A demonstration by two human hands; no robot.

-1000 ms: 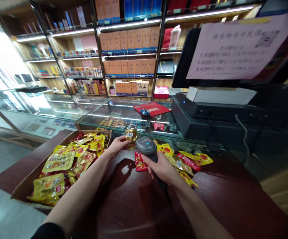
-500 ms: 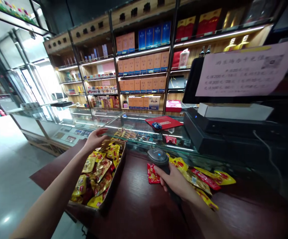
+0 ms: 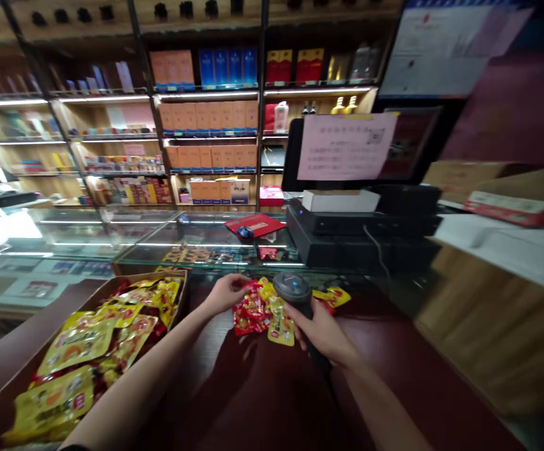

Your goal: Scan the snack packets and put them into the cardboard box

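Observation:
In my right hand (image 3: 321,332) is a dark handheld barcode scanner (image 3: 291,287), its head tilted over the packets with a small blue light lit. My left hand (image 3: 225,294) is closed, thumb and fingers pinching the edge of a red snack packet (image 3: 249,311) at the left of the pile. A yellow-gold snack packet (image 3: 281,326) lies just below the scanner head, and more yellow packets (image 3: 338,295) spread to the right, partly hidden by my right hand. Left of my left arm, a cardboard box (image 3: 183,300) holds many yellow and red packets.
Behind the brown tabletop (image 3: 253,401) runs a glass display counter (image 3: 145,241) carrying a red folder (image 3: 256,223). A monitor with a pink paper sign (image 3: 345,147) stands back right. Stocked shelves (image 3: 209,138) line the wall; cardboard boxes (image 3: 511,188) are at the right.
My left hand has moved right, from above the box to the packets near the scanner. The view has turned right. My right hand still holds the scanner.

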